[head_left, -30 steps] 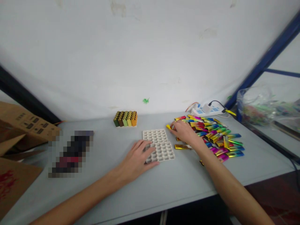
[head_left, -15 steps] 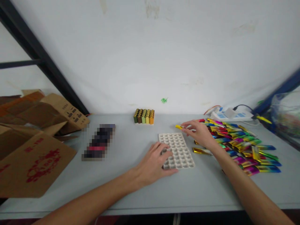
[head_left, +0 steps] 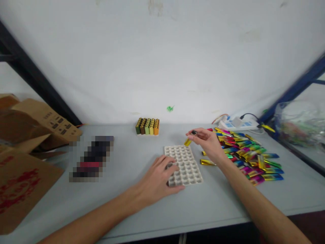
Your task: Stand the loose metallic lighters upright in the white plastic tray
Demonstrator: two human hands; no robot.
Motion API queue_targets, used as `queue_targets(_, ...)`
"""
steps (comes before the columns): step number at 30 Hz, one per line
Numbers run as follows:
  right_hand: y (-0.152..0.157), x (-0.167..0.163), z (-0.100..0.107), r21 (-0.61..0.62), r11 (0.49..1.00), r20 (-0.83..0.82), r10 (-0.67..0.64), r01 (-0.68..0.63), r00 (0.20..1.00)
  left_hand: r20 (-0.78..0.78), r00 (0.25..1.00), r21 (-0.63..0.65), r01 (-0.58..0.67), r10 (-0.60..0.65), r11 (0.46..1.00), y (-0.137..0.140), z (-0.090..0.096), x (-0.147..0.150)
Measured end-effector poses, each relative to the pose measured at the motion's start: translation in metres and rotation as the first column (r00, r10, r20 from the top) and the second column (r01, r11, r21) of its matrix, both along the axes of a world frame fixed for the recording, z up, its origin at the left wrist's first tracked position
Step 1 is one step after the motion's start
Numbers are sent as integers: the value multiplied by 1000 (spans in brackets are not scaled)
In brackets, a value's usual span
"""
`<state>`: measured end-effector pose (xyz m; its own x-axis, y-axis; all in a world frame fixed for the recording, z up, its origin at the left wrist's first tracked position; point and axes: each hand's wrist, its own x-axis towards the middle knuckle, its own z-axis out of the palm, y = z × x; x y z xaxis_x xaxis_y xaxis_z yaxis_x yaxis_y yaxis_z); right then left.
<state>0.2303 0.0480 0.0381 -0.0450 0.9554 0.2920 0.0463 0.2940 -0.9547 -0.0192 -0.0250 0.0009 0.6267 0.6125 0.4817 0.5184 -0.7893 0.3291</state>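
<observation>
Right hand (head_left: 209,142) has lifted a yellow lighter (head_left: 188,141) off the desk (head_left: 142,203), fingers pinching it just above the far edge of the white slotted tray (head_left: 183,165), where left hand (head_left: 154,179) stays flat, fingers spread, steadying it.

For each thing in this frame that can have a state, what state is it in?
White plastic grid tray: flat on the table, every pocket empty.
Left hand: resting on the tray's near left corner.
Right hand: pinching a yellow metallic lighter above the tray's far edge.
Pile of shiny multicoloured lighters: loose, lying flat.
Block of green-to-orange lighters: standing upright, packed together.
White power strip: plug inserted.
</observation>
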Motion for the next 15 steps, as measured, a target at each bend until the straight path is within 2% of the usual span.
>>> queue_targets(3,-7,-6,5,29,998,47,48,-49,998,11,1000,11,1,-1,1000,1,0,0)
queue_targets(6,-14,-10,9,48,987,113,149,-155,982,11,1000,16,5,-5,1000,2,0,0)
queue_targets(10,-23,-19,7,-32,950,28,312,-311,950,1,1000,13,6,-6,1000,3,1,0)
queue_targets(12,-26,-24,4,-90,943,-3,321,-320,947,3,1000,15,2,-2,1000,3,2,0)
queue_targets(15,-26,-28,-2,-92,970,48,230,-225,972,6,1000,27,5,-5,1000,3,2,1)
